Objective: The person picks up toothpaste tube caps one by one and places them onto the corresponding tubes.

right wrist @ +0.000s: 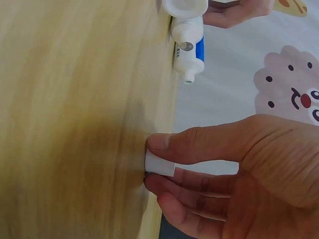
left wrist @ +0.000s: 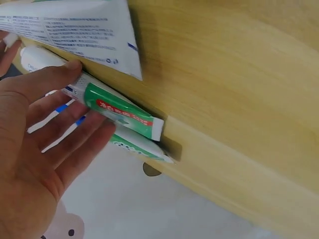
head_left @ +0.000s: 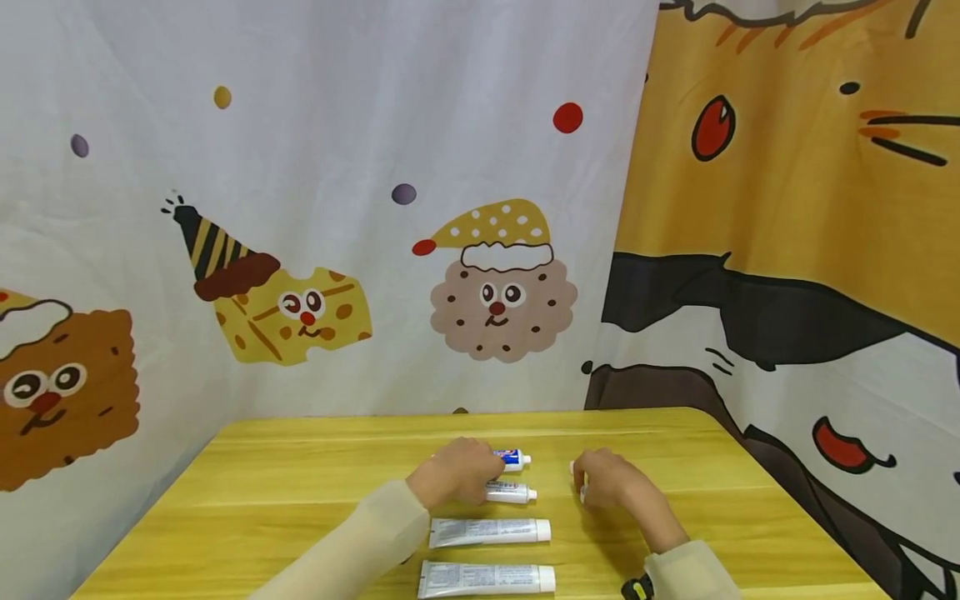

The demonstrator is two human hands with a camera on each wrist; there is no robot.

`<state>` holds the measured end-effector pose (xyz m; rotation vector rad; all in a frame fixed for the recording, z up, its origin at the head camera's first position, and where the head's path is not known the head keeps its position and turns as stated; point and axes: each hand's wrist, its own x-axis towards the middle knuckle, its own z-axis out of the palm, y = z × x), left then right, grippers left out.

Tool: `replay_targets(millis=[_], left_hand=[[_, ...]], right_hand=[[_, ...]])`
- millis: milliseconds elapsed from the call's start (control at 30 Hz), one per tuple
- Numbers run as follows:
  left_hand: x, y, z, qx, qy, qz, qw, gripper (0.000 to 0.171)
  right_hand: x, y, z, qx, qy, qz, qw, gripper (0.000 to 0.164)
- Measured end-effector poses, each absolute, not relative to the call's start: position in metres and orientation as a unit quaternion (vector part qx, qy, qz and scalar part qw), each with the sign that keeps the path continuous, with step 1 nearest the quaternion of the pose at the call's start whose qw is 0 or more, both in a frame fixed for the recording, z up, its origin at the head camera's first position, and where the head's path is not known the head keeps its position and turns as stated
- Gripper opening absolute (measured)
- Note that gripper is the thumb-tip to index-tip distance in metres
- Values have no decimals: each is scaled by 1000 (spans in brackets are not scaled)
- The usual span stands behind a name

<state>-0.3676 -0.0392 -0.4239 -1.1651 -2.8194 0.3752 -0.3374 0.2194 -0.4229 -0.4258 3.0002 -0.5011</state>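
My left hand [head_left: 459, 472] holds a white and green toothpaste tube [left wrist: 117, 110] on the table, thumb on one side and fingers on the other. Its threaded nozzle is bare and points right. Just beyond lies another toothpaste tube [head_left: 512, 459], blue and white at its nozzle end, also uncapped. To the right of both nozzles, my right hand [head_left: 609, 479] pinches a small white cap [right wrist: 159, 163] between thumb and fingers, low at the tabletop. A second small white piece [head_left: 572, 468] shows beside the fingertips in the head view.
Two larger toothpaste tubes with white caps lie nearer me, a middle tube [head_left: 491, 532] and a front tube [head_left: 487, 578], parallel to the others. They rest on a yellow wood-grain table [head_left: 270, 467]. Behind it hangs a cartoon-printed curtain [head_left: 337, 167].
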Motion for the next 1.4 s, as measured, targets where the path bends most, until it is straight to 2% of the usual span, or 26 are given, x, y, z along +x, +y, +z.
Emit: replay_targets(millis=[200, 300, 533, 733, 900, 1167, 1400], left_hand=[[-364, -40, -424, -355, -931, 82, -11, 29], [-363, -42, -424, -353, -933, 64, -14, 27], [-364, -49, -425, -374, -927, 24, 13, 29], [-363, -58, -425, -383, -921, -36, 61, 23], [-355, -67, -418, -372, -919, -103, 83, 24], [-347, -75, -406, -356, -915, -146, 124, 23], [-338, -77, -403, -347, -911, -187, 123, 23]], right_hand=[[-339, 221, -424, -137, 973, -179, 38, 22], [-340, 222, -422, -143, 973, -181, 32, 20], [-336, 224, -406, -164, 963, -214, 27, 19], [-333, 225, -389, -232, 936, -265, 10, 19], [-331, 224, -375, -277, 907, -318, 12, 23], [-324, 216, -357, -292, 894, -333, -68, 17], [-324, 210, -362, -309, 867, -386, -67, 17]])
